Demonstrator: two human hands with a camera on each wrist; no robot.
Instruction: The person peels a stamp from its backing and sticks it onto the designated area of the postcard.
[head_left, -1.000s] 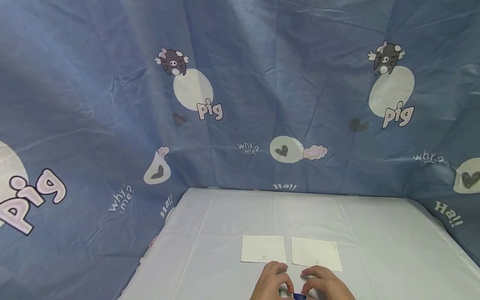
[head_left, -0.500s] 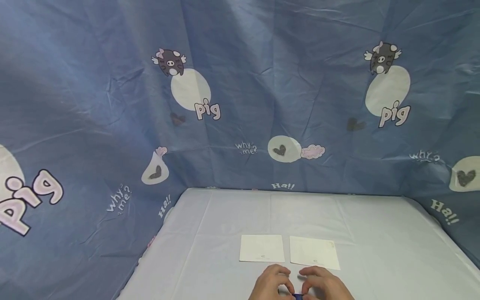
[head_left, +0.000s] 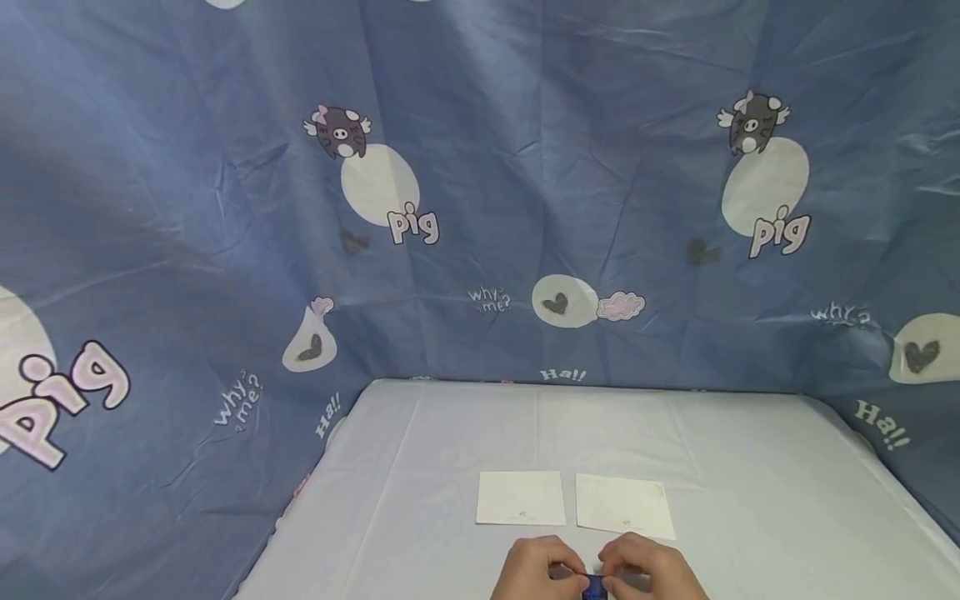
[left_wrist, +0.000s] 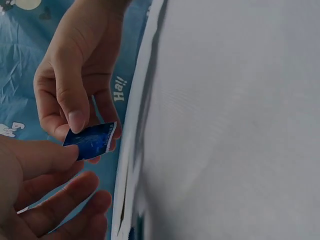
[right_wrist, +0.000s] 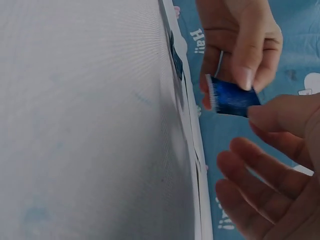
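A small blue sachet [head_left: 595,587] with a pale serrated edge is held between both hands at the bottom of the head view. My left hand [head_left: 536,571] pinches one side with thumb and forefinger; my right hand [head_left: 651,571] pinches the other. In the left wrist view the sachet [left_wrist: 92,141] is stretched flat between the two thumbs, its serrated edge facing the table. The left hand's other fingers [left_wrist: 60,205] are spread loosely below it. From the right wrist view, the sachet [right_wrist: 231,97] shows its glossy blue face, with the right thumb [right_wrist: 280,116] on its near corner.
Two cream cards [head_left: 521,498] lie side by side on the white-covered table [head_left: 420,517], just beyond the hands. Blue printed cloth [head_left: 465,167] hangs behind and at the sides. The table's front edge [left_wrist: 132,125] runs close beside the hands.
Both hands have turned slightly and the fingers have drawn closer together around the sachet. More of its blue face shows now. The head view has shifted a little.
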